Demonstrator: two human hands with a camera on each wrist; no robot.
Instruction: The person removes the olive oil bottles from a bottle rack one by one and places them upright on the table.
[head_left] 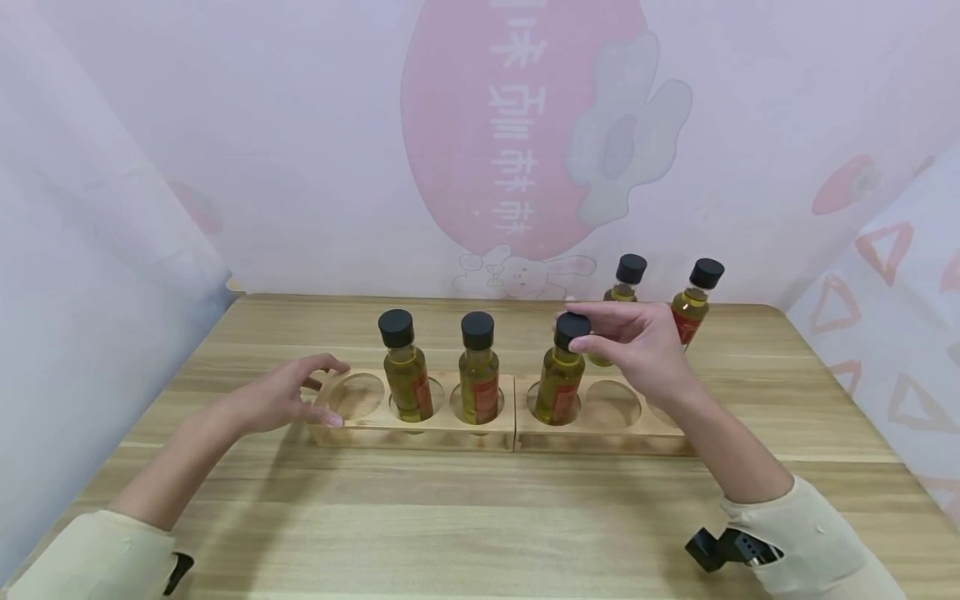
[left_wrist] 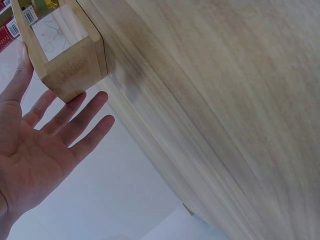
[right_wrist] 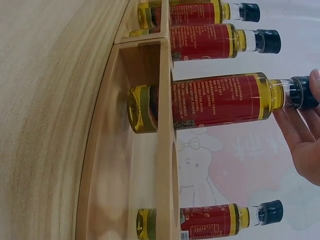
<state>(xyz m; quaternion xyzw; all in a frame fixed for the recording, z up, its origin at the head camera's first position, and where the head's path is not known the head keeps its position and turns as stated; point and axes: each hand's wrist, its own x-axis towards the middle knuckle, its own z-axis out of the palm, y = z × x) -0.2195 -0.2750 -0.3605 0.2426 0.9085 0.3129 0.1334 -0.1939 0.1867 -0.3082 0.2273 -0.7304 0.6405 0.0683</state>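
My right hand (head_left: 637,346) pinches the black cap of an oil bottle (head_left: 561,387) between thumb and fingers. In the right wrist view, this red-labelled bottle (right_wrist: 220,101) passes through a hole of the right wooden rack (right_wrist: 165,190); whether its base touches the rack's floor, I cannot tell. At the far end of the left wooden rack (head_left: 420,435), my left hand (head_left: 281,392) has its thumb on the front edge and fingers behind. The left wrist view shows that palm (left_wrist: 37,155) with fingers spread, loosely extended. Two more oil bottles, one (head_left: 408,383) beside another (head_left: 478,385), stand in the left rack.
Behind my right hand, two capped oil bottles, one (head_left: 632,268) and another (head_left: 693,304), stand on the wooden table (head_left: 450,525). The racks meet end to end. A printed white cloth (head_left: 322,167) hangs behind the table.
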